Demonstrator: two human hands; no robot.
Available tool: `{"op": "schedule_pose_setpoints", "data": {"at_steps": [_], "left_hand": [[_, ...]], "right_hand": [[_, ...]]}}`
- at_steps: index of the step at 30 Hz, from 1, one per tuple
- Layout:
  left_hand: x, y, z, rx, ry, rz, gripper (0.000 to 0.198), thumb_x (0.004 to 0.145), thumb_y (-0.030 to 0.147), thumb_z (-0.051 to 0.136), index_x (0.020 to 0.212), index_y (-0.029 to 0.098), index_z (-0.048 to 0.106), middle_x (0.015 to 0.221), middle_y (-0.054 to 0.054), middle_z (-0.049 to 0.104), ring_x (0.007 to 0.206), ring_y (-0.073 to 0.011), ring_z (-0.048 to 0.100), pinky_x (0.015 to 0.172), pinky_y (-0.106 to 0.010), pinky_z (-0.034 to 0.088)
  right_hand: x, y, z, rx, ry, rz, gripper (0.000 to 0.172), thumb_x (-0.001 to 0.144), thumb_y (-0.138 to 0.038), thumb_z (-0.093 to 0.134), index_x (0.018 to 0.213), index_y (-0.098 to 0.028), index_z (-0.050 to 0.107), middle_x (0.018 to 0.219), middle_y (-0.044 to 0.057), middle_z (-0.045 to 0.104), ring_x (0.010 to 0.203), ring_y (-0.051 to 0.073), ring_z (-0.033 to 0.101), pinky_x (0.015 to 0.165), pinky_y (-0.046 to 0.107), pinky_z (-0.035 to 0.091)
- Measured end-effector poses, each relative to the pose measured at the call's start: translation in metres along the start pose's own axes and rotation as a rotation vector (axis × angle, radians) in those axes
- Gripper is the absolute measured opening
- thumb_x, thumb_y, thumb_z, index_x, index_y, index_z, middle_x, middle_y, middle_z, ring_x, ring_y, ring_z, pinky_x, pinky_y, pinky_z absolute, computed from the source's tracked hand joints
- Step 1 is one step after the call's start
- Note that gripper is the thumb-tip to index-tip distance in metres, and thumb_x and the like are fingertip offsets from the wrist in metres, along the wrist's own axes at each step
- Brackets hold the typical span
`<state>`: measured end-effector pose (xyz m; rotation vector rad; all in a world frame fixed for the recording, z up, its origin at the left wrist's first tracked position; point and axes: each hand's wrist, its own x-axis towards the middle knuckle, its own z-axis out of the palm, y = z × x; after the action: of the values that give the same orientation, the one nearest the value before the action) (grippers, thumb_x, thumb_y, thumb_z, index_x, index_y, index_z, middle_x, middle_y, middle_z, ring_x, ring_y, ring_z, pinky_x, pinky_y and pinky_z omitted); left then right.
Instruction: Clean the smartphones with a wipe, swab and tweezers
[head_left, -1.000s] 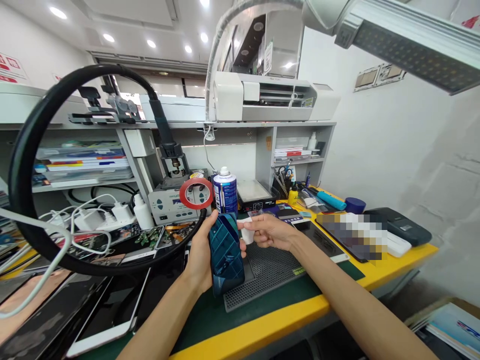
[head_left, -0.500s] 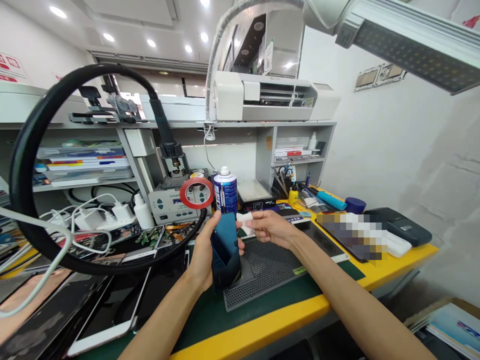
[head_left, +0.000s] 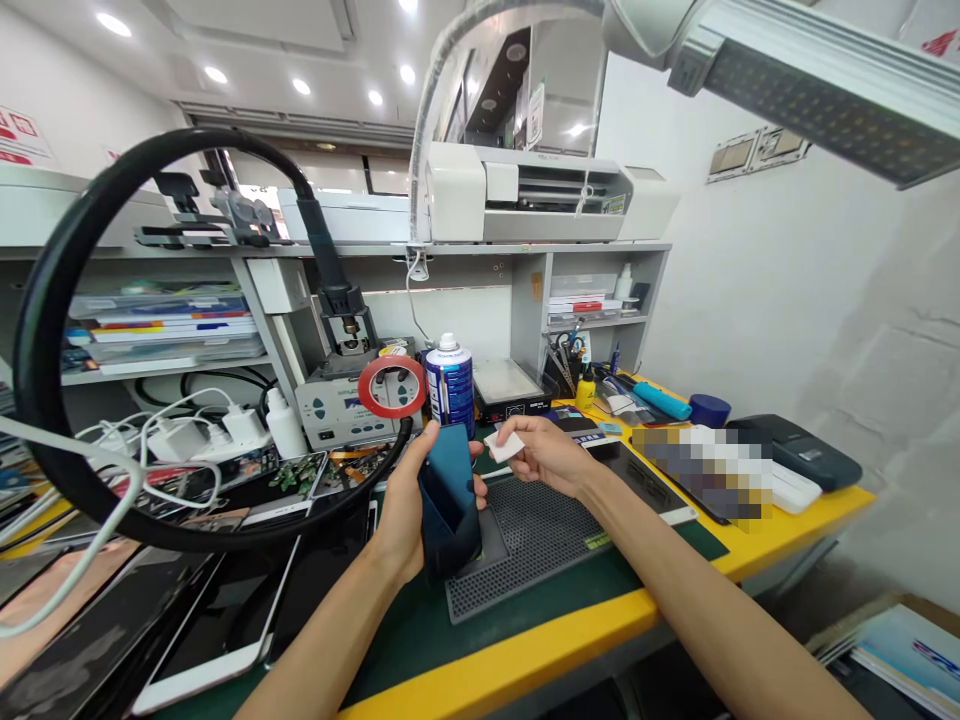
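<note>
My left hand (head_left: 405,510) grips a dark blue phone (head_left: 450,500) upright over the near edge of a grey grid mat (head_left: 540,545). The phone's glossy face is turned toward me. My right hand (head_left: 544,455) pinches a small white wipe (head_left: 504,445) just right of the phone's top, a little apart from it. A blue and white spray can (head_left: 450,385) stands right behind the phone.
A big black ring lamp (head_left: 67,330) arcs over the left side, a red tape roll (head_left: 390,387) hanging by it. Phones and screens (head_left: 187,620) lie at lower left, chargers and white cables behind them. Dark devices (head_left: 795,450) sit at right on the yellow-edged bench (head_left: 525,660).
The phone has been turned and tilted, so its patterned reflection gave way to a plain dark face. My right hand lifted the white wipe up and away from the phone's side.
</note>
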<state>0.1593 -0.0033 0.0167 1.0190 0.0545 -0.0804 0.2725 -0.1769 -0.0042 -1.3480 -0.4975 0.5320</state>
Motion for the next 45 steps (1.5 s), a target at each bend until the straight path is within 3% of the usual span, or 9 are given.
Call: {"op": "schedule_pose_setpoints", "data": {"at_steps": [4,13,25,28,31,33,35,38,45], "left_hand": [[0.0,0.003,-0.001,-0.079,-0.052,-0.029,0.06,0.083,0.059,0.056,0.117,0.01,0.064,0.097,-0.015,0.071,0.07,-0.0242,0.068,0.069,-0.039,0.056],[0.0,0.005,-0.002,-0.14,-0.104,-0.045,0.058,0.085,0.057,0.054,0.118,0.011,0.064,0.085,-0.012,0.071,0.068,-0.0252,0.069,0.067,-0.04,0.058],[-0.002,0.005,0.0,-0.066,-0.076,-0.109,0.067,0.083,0.065,0.051,0.116,0.008,0.065,0.078,-0.016,0.071,0.067,-0.0272,0.068,0.069,-0.04,0.056],[-0.002,0.005,-0.001,-0.049,-0.052,-0.094,0.067,0.082,0.064,0.052,0.116,0.008,0.064,0.078,-0.016,0.071,0.067,-0.0272,0.069,0.068,-0.04,0.056],[-0.002,0.004,0.001,-0.024,-0.032,-0.087,0.065,0.082,0.064,0.052,0.114,0.008,0.065,0.077,-0.016,0.071,0.066,-0.027,0.069,0.068,-0.04,0.056],[-0.003,0.003,0.003,0.001,-0.016,-0.069,0.062,0.083,0.062,0.053,0.111,0.008,0.066,0.077,-0.015,0.071,0.065,-0.0266,0.069,0.068,-0.04,0.057],[-0.004,0.003,0.006,0.02,-0.011,-0.041,0.058,0.084,0.058,0.053,0.109,0.007,0.067,0.077,-0.015,0.071,0.065,-0.0258,0.069,0.069,-0.039,0.057],[-0.004,0.003,0.008,0.033,-0.011,-0.003,0.057,0.085,0.057,0.054,0.109,0.007,0.067,0.078,-0.015,0.071,0.062,-0.0243,0.068,0.067,-0.038,0.057],[-0.001,-0.002,0.001,0.144,0.022,0.048,0.062,0.083,0.061,0.053,0.112,0.008,0.067,0.077,-0.013,0.071,0.066,-0.024,0.067,0.07,-0.037,0.055]], "right_hand": [[-0.002,-0.002,0.004,-0.019,-0.018,-0.005,0.011,0.076,-0.027,0.065,0.079,-0.017,0.063,0.052,-0.004,0.053,0.039,0.006,0.04,0.037,0.019,0.022],[-0.008,-0.011,0.007,0.024,-0.175,0.045,0.02,0.082,-0.026,0.062,0.1,-0.016,0.065,0.055,-0.004,0.056,0.036,0.004,0.037,0.037,0.018,0.024],[-0.006,-0.01,0.002,0.086,-0.279,0.058,0.01,0.081,-0.02,0.055,0.09,-0.017,0.058,0.065,0.002,0.065,0.037,0.008,0.044,0.036,0.02,0.026],[-0.005,-0.01,-0.001,0.142,-0.23,0.068,0.019,0.081,-0.024,0.051,0.097,-0.016,0.058,0.069,0.004,0.067,0.036,0.009,0.044,0.035,0.021,0.025],[-0.006,-0.012,-0.001,0.14,-0.167,0.137,0.037,0.088,-0.045,0.05,0.106,-0.014,0.06,0.071,0.006,0.066,0.037,0.009,0.044,0.034,0.021,0.024],[-0.007,-0.012,0.001,0.059,-0.2,0.183,0.045,0.086,-0.052,0.057,0.107,-0.012,0.064,0.073,0.006,0.066,0.04,0.008,0.045,0.034,0.02,0.022],[-0.007,-0.011,0.003,-0.038,-0.23,0.198,0.042,0.079,-0.044,0.071,0.106,-0.012,0.067,0.076,0.006,0.067,0.042,0.006,0.045,0.035,0.018,0.022],[-0.006,-0.009,0.005,-0.087,-0.175,0.194,0.041,0.071,-0.03,0.08,0.107,-0.012,0.069,0.077,0.006,0.068,0.042,0.003,0.042,0.035,0.017,0.021],[-0.005,-0.01,0.007,-0.179,-0.101,0.106,0.04,0.072,-0.04,0.078,0.097,-0.01,0.073,0.079,0.009,0.069,0.044,0.005,0.048,0.035,0.017,0.025]]}}
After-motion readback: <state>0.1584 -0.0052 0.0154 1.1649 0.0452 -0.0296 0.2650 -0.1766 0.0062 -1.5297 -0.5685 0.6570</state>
